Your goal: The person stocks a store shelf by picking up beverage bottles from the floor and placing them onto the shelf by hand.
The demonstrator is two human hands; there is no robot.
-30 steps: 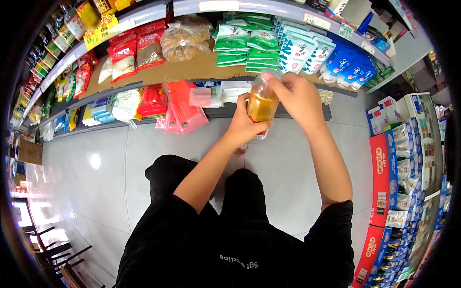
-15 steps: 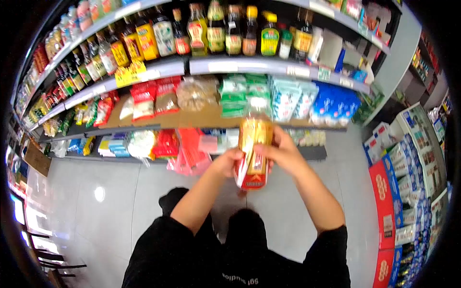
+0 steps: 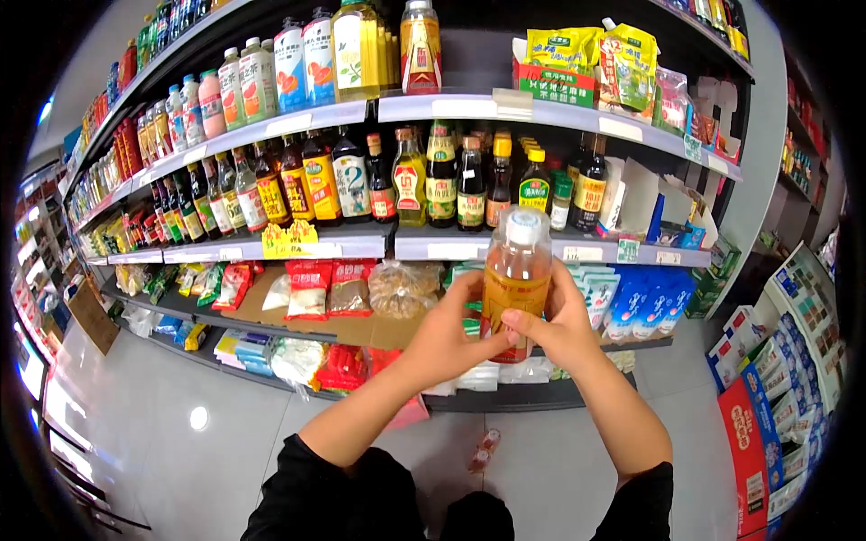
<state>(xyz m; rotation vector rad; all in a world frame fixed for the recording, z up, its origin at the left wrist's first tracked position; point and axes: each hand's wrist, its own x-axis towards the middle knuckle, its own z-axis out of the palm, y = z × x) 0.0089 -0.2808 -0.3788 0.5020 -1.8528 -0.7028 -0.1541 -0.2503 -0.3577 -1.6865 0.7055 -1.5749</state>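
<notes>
Between my two hands I hold a clear plastic bottle (image 3: 520, 287) with a white cap and a gold and red label. It is roughly upright in front of the shelves. My left hand (image 3: 444, 335) grips its left side, with the thumb across the lower front. My right hand (image 3: 561, 323) wraps the right side, its thumb pressed on the label. The fingers behind the bottle are hidden. On the upper shelf, a bottle with a similar gold and red label (image 3: 420, 52) stands beside a bottle of yellow liquid (image 3: 357, 52).
Sauce bottles (image 3: 440, 180) line the middle shelf (image 3: 532, 245). Bagged goods, including a red and white bag (image 3: 308, 290), lie below. Yellow pouches (image 3: 629, 63) stand at upper right. A small red wrapper-like item (image 3: 484, 451) lies on the floor. Red cartons (image 3: 745, 433) are stacked right.
Both hands have raised the bottle and moved it slightly right, bringing its cap up in front of the middle shelf edge. The view has tilted up, so the upper shelf shows more.
</notes>
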